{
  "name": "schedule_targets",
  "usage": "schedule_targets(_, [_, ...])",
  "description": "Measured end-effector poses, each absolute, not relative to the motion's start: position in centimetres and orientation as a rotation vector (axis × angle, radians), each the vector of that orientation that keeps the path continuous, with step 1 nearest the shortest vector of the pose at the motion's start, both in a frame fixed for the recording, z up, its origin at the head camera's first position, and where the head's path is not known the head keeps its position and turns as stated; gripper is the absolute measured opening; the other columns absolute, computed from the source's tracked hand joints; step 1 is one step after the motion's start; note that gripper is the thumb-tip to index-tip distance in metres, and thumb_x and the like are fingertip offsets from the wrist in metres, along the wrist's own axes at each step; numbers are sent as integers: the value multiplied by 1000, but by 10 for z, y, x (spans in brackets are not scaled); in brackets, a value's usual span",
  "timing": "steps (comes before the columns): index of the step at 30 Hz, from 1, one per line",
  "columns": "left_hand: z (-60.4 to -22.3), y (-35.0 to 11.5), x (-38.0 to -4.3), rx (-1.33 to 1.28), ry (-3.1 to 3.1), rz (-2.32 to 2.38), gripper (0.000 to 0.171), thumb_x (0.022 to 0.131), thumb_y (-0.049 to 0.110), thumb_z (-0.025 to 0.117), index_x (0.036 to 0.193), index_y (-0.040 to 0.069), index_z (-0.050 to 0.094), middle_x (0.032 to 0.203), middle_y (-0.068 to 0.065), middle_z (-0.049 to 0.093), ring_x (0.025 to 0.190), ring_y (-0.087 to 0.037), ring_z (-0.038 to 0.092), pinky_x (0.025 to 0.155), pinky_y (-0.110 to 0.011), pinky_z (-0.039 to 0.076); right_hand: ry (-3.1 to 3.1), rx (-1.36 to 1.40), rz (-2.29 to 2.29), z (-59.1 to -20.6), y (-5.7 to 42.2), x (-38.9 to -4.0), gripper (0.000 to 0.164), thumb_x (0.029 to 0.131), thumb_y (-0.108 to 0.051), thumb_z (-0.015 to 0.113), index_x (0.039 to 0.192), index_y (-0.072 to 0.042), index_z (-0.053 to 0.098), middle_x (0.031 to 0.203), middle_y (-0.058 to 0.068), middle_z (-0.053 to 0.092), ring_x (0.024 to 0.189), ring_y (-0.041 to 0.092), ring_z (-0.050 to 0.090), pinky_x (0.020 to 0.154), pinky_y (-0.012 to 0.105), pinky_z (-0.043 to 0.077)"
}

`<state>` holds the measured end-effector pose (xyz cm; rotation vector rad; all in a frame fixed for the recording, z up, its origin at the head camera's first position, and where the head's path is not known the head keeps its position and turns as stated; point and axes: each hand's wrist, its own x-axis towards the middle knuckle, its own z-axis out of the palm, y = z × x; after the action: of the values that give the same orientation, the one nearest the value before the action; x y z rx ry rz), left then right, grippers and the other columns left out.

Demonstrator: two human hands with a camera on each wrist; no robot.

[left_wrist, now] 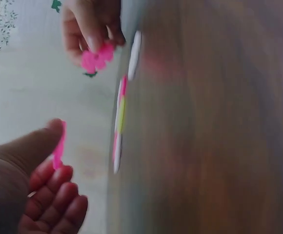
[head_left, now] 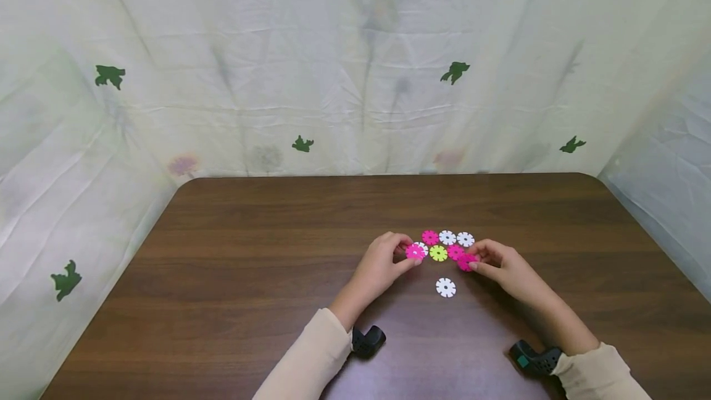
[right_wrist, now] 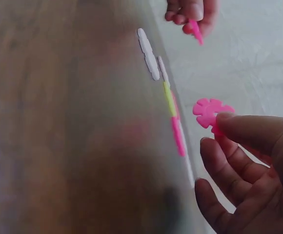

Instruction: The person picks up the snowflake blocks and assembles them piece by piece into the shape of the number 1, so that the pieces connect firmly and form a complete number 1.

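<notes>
My left hand (head_left: 383,261) pinches a pink notched disc (head_left: 414,252) between thumb and fingers, raised off the table in the left wrist view. A second pink notched disc (right_wrist: 210,113) is held by my right hand (head_left: 502,267), thumb on its face, also lifted. Between the hands lie several flat notched discs: a pink one (head_left: 430,237), white ones (head_left: 465,239), a yellow-green one (head_left: 438,253) and another pink one (head_left: 455,252). The left hand's disc partly covers a white disc in the head view. Nearer to me, a single white disc (head_left: 445,287) lies apart.
The brown wooden table (head_left: 250,276) runs back to a pale curtain (head_left: 333,79) with green leaf-like shapes. Each wrist wears a black camera, the left camera (head_left: 368,342) and the right camera (head_left: 534,358) both close above the tabletop.
</notes>
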<state>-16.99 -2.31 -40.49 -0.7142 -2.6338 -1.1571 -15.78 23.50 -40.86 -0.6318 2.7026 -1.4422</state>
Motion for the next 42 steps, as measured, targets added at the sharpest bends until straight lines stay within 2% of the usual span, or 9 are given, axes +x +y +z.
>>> schedule_targets(4, [-396,-35,-171,-731,-2603,-1072,29,75,23,73,97,7,62,89,-1,58,79,-16,52,73,-25,43,2706,-608,-1468,-399,232,-159,11,83,-6,62,94,-4,59,81,4,56,71,14,52,60,24,45])
schedule_targets(13, [-379,-64,-174,-719,-2504,-1028,30,73,16,75,97,5,61,90,-2,58,83,-17,52,74,-26,45,2686,-685,-1513,-375,215,-171,13,84,-10,63,95,-5,58,83,7,57,74,22,52,63,26,48])
schedule_targets(18, [-372,-77,-176,-746,-2430,-951,31,72,16,76,96,4,61,90,-3,59,84,-17,52,74,-27,45,2687,-744,-1540,-362,202,-177,12,83,-7,63,94,-5,58,84,6,57,74,20,53,62,26,47])
schedule_targets(26, [-361,-91,-173,-783,-2357,-929,33,69,13,78,96,3,62,92,-4,59,84,-20,54,74,-28,44,2658,-838,-1623,-347,182,-182,13,82,-3,64,93,-4,58,86,5,59,76,17,56,68,24,48])
schedule_targets(29, [-357,-93,-170,-803,-2334,-953,33,69,12,78,96,3,61,92,-4,59,84,-21,54,75,-28,44,2628,-854,-1658,-342,174,-181,14,81,-1,64,93,-4,58,86,6,59,75,18,56,67,25,49])
schedule_targets(35, [-354,-91,-162,-845,-2299,-947,34,70,14,78,97,4,61,92,-3,60,84,-16,53,75,-26,44,2581,-844,-1681,-331,158,-172,14,81,-2,64,93,-4,58,85,8,59,72,24,56,58,29,48])
schedule_targets(42, [-349,-85,-156,-885,-2250,-987,36,69,14,78,99,4,61,89,-2,61,82,-16,53,75,-25,44,2638,-918,-1615,-337,151,-169,13,80,-7,66,91,-8,59,84,0,60,75,16,56,59,26,47])
